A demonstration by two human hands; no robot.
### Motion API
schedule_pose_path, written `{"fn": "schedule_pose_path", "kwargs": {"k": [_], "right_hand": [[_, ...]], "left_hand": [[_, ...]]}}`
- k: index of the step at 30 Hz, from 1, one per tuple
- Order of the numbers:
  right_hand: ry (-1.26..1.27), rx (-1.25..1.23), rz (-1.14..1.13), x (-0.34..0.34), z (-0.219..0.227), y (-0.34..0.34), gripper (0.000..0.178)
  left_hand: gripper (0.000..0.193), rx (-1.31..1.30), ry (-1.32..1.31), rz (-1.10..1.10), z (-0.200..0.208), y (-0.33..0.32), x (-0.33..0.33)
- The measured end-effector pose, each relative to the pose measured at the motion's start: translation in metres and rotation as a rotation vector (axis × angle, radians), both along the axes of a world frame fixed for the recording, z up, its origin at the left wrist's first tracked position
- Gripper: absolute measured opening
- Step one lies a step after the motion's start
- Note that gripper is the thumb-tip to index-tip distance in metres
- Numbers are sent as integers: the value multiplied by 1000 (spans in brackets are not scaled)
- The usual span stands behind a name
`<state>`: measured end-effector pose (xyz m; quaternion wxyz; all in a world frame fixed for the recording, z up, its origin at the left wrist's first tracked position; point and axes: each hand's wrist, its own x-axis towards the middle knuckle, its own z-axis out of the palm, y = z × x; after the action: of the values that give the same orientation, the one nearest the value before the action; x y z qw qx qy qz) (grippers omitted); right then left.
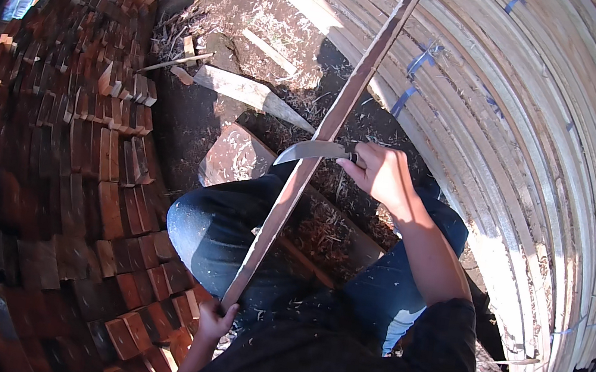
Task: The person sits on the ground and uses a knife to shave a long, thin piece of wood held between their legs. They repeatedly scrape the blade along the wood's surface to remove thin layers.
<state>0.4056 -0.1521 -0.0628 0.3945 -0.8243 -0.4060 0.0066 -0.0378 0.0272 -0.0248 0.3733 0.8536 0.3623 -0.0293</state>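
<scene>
A long, narrow wooden strip (282, 212) slants from my lap up past the top of the view, its edges rough and paler than its brown face. My left hand (215, 319) grips its near end beside my left thigh. In my right hand (382, 173) is a knife (310, 151) with a broad curved blade, its handle mostly hidden by my fingers. The blade lies across the strip, pointing left. Below it, between my knees, wood shavings (328, 239) are scattered.
Stacked reddish-brown timber (79, 187) rises close on my left. Bundles of long pale strips (500, 137), tied with blue bands (424, 59), fill the right side. A pointed wood piece (250, 93) and a flat block (234, 155) lie ahead on shaving-strewn ground (207, 16).
</scene>
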Motion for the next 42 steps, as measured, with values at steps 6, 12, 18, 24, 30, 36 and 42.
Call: {"fn": "schedule_pose_path", "kwargs": {"k": [6, 12, 18, 24, 30, 36, 42], "right_hand": [[150, 28, 93, -6, -3, 2, 27], [226, 12, 7, -9, 4, -6, 32], [320, -114, -309, 45, -13, -20, 38], [80, -112, -192, 1, -13, -10, 43], [426, -104, -451, 29, -25, -6, 45], [167, -72, -322, 19, -20, -8, 42], [-75, -184, -156, 7, -19, -1, 42]], "left_hand": [[48, -22, -2, 38, -1, -1, 3], [47, -29, -21, 23, -14, 3, -10], [45, -46, -24, 59, -3, -3, 2], [45, -22, -57, 43, -16, 3, -7], [43, 14, -31, 22, -16, 4, -14], [42, -23, -38, 10, -2, -1, 5], [37, -120, -5, 53, -2, 3, -6]]}}
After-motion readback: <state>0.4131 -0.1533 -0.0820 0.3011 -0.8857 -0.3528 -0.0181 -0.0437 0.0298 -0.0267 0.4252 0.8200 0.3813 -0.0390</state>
